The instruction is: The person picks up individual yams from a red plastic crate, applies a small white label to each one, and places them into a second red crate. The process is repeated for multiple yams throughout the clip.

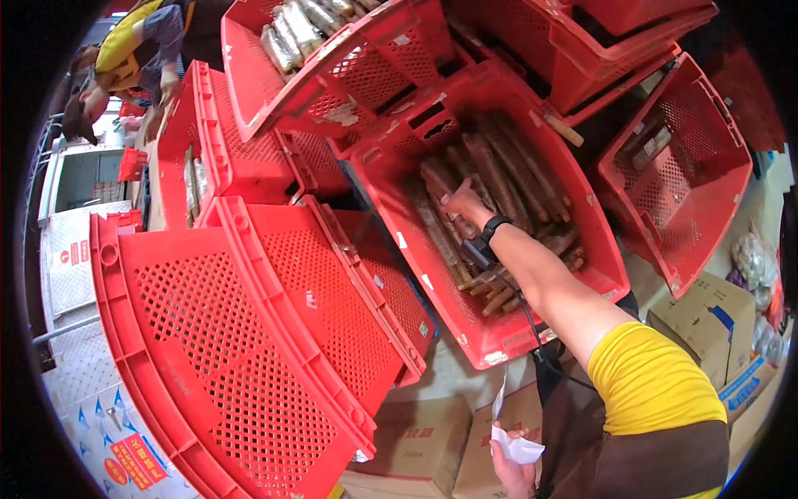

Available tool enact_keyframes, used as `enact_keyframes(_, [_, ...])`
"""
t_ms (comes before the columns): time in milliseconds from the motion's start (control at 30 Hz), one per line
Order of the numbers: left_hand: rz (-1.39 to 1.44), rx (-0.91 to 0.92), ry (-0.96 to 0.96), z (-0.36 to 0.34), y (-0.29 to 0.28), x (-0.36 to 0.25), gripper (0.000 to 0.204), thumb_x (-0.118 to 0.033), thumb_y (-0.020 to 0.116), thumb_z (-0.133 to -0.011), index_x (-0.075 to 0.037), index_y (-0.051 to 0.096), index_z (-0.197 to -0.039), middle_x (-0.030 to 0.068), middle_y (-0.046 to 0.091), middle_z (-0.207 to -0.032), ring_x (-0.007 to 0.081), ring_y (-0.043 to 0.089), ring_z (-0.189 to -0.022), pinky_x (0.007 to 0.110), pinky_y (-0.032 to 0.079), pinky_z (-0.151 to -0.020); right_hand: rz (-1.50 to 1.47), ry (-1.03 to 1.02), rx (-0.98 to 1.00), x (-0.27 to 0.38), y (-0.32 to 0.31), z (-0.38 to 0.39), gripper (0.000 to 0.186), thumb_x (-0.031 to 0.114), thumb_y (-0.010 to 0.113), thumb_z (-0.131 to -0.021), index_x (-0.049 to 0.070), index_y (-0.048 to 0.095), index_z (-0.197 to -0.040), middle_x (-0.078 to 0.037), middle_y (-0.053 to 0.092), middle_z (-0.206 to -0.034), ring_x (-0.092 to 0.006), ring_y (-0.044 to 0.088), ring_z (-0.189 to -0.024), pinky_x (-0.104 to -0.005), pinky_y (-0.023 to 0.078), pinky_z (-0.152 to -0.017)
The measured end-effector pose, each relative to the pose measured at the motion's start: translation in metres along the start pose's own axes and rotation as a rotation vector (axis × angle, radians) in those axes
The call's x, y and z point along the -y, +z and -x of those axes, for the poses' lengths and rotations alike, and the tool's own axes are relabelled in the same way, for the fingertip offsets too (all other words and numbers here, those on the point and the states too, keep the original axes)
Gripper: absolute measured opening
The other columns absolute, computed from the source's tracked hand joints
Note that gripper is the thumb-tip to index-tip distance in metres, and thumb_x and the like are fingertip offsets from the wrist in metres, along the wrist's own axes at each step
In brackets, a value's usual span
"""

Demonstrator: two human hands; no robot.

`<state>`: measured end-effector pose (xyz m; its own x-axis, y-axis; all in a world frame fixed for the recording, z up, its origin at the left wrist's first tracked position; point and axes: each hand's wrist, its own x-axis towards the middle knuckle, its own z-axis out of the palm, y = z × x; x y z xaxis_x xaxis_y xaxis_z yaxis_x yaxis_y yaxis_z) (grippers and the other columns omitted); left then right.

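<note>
My right hand [464,202] reaches down into the middle red crate [594,262], its fingers curled on one of several long, brown, plastic-wrapped sticks [515,162] lying there. A dark device [474,254] with a black cable hangs beneath my wrist, over the sticks. Low at the bottom centre, below that crate, my left hand [511,466] grips white paper [522,449], with another strip of it standing upward.
Red crates surround the middle one, some with wrapped sticks [291,37], others stacked [233,333] on the left or standing right [682,216]. Cardboard boxes [698,324] lie low right and bottom centre. A co-worker [141,66] in yellow bends at the upper left.
</note>
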<state>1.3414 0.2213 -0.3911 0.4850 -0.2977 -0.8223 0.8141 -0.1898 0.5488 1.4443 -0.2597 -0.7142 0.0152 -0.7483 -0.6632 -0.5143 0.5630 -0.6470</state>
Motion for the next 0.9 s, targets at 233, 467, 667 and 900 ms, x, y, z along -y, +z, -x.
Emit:
enact_keyframes(233, [0.072,0.080,-0.029,0.002,0.022,-0.006,0.050,-0.040,0.044,-0.102,-0.009,0.039,-0.141,0.0059,0.060,-0.087,0.0217,0.059,-0.088,0.045,0.045,-0.098,-0.583,-0.200,0.387,-0.036,-0.083,0.051,0.065,0.019,0.079,-0.074,-0.004,0.049,-0.127,-0.012,0.062,-0.116,-0.0224,0.060,-0.103,-0.0339,0.049,-0.087])
enact_keyframes(467, [0.039,0.121,0.049,0.018,0.030,-0.046,0.050,-0.037,0.046,-0.102,-0.005,0.040,-0.140,0.0060,0.060,-0.089,0.0199,0.059,-0.089,0.042,0.045,-0.097,-0.420,-0.785,0.523,0.003,-0.181,0.260,0.058,0.010,0.081,-0.076,0.011,0.051,-0.127,-0.007,0.057,-0.125,-0.0178,0.052,-0.121,-0.0335,0.040,-0.105])
enact_keyframes(667, [0.020,0.234,0.031,0.028,0.031,-0.049,0.048,-0.036,0.044,-0.103,-0.006,0.040,-0.140,0.0058,0.060,-0.091,0.0189,0.058,-0.088,0.041,0.046,-0.094,-0.467,-0.913,0.488,0.025,-0.247,0.316,0.060,0.012,0.084,-0.073,0.013,0.053,-0.125,-0.009,0.054,-0.131,-0.0239,0.048,-0.130,-0.0368,0.039,-0.107])
enact_keyframes(900, [-0.079,0.343,0.023,0.044,0.048,-0.048,0.049,-0.037,0.042,-0.104,-0.006,0.039,-0.141,0.0061,0.060,-0.090,0.0196,0.059,-0.090,0.041,0.046,-0.095,-0.597,-0.907,0.425,-0.002,-0.274,0.326,0.061,0.003,0.082,-0.074,0.014,0.052,-0.127,-0.005,0.058,-0.122,-0.0208,0.050,-0.125,-0.0363,0.039,-0.107])
